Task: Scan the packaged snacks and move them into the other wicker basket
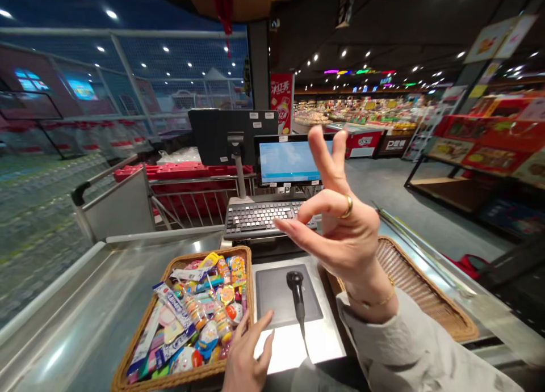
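My right hand [351, 233] is raised in front of the screen and keyboard, wearing a gold ring and a thin bracelet. Its thumb and index finger meet in a pinch with nothing visible between them, while other fingers point up. Low at the right edge of a wicker basket [250, 278] is my left hand [247, 358], fingers apart and holding nothing. Wrapped sweets and small toys [208, 307] fill that basket. A black handheld barcode scanner [295, 281] lies on a grey pad [270, 287], to the right of my left hand.
Behind the counter's pad stand a keyboard [255, 216], a lit monitor [285, 162] and a second screen [213, 137] seen from behind. A second wicker basket [426, 290] lies on the right. A metal cart [128, 205] is at left, and store shelves [481, 137] stand at right.
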`<state>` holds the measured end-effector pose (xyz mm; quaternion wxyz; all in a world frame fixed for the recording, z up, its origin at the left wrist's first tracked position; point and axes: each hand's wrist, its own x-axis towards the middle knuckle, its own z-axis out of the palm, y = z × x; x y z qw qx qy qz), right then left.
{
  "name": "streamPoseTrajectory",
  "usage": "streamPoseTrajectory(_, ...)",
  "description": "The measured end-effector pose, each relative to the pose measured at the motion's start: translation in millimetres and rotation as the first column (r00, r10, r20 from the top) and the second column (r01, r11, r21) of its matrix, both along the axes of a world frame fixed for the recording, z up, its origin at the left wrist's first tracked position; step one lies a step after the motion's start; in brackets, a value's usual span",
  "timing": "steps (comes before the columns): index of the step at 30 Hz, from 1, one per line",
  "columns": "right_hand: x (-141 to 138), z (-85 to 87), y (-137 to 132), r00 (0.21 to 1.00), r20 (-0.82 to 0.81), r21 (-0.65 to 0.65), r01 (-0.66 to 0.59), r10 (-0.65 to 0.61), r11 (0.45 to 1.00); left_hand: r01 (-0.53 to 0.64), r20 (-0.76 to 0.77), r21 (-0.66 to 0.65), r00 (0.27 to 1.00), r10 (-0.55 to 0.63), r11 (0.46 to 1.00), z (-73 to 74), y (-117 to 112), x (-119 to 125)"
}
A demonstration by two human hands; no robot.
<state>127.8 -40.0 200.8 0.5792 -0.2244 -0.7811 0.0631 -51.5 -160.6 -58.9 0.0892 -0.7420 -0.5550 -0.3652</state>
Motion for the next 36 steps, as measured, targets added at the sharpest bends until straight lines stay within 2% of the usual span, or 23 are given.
streamPoseTrajectory(1,-0.2,-17.8,6.0,0.999,-0.041,-0.072,-0.004,0.001,0.997,0.017,0.054,-0.014,0.998,-0.016,1.000,2.4,0.2,2.5)
streamPoseTrajectory(3,-3.9,-68.6,17.2,0.997,-0.047,-0.280,0.038,-0.053,0.959,0.057,0.148,-0.064,0.988,-0.047,0.996,5.6,-0.9,7.3)
streamPoseTrajectory(4,-7.0,-100.3,20.9,0.995,0.018,-0.425,0.097,-0.098,0.900,0.074,0.177,-0.087,0.983,-0.058,0.993,6.5,-2.1,9.2)
streamPoseTrajectory(5,-10.3,-134.7,22.3,0.985,0.129,-0.567,0.171,-0.118,0.806,0.080,0.196,-0.109,0.979,-0.057,0.991,7.0,-3.5,10.5)
streamPoseTrajectory(6,-13.3,-170.0,21.0,0.975,0.185,-0.627,0.212,-0.121,0.750,0.079,0.202,-0.128,0.978,-0.052,0.989,7.1,-5.0,10.9)
streamPoseTrajectory(8,-15.7,-237.8,10.2,0.955,0.258,-0.682,0.287,-0.147,0.673,0.066,0.199,-0.155,0.979,-0.034,0.986,6.6,-7.8,8.4)
streamPoseTrajectory(10,-11.5,-294.0,-7.7,0.919,0.329,-0.693,0.390,-0.216,0.606,0.037,0.195,-0.172,0.981,-0.003,0.984,5.8,-10.3,1.3)
streamPoseTrajectory(12,-2.3,-334.6,-24.8,0.871,0.396,-0.677,0.490,-0.290,0.549,-0.006,0.196,-0.188,0.980,0.043,0.982,5.0,-12.9,-8.7)
streamPoseTrajectory(14,6.7,-360.9,-33.8,0.828,0.443,-0.643,0.561,-0.344,0.521,-0.044,0.195,-0.205,0.977,0.084,0.978,4.3,-15.7,-18.8)
streamPoseTrajectory(16,10.5,-376.8,-31.2,0.781,0.488,-0.603,0.625,-0.390,0.496,-0.062,0.192,-0.211,0.976,0.104,0.975,3.6,-18.5,-25.7)
streamPoseTrajectory(19,4.4,-389.4,-10.6,0.709,0.548,-0.532,0.705,-0.443,0.470,-0.071,0.183,-0.207,0.977,0.110,0.976,2.4,-22.1,-26.8)
streamPoseTrajectory(23,-12.0,-397.9,17.8,0.637,0.605,-0.447,0.768,-0.478,0.458,-0.069,0.164,-0.208,0.981,0.104,0.976,1.7,-24.5,-16.6)
streamPoseTrajectory(27,-20.2,-402.8,25.6,0.592,0.637,-0.405,0.802,-0.494,0.439,-0.039,0.176,-0.192,0.982,0.073,0.981,0.3,-25.4,-8.5)
streamPoseTrajectory(32,-21.9,-397.3,20.1,0.589,0.635,-0.391,0.803,-0.499,0.450,0.005,0.168,-0.204,0.985,0.030,0.979,-0.5,-25.0,-7.7)
streamPoseTrajectory(36,-24.2,-373.9,10.4,0.623,0.607,-0.370,0.770,-0.492,0.519,0.008,0.090,-0.244,0.996,0.015,0.970,8.5,-7.2,-11.2)
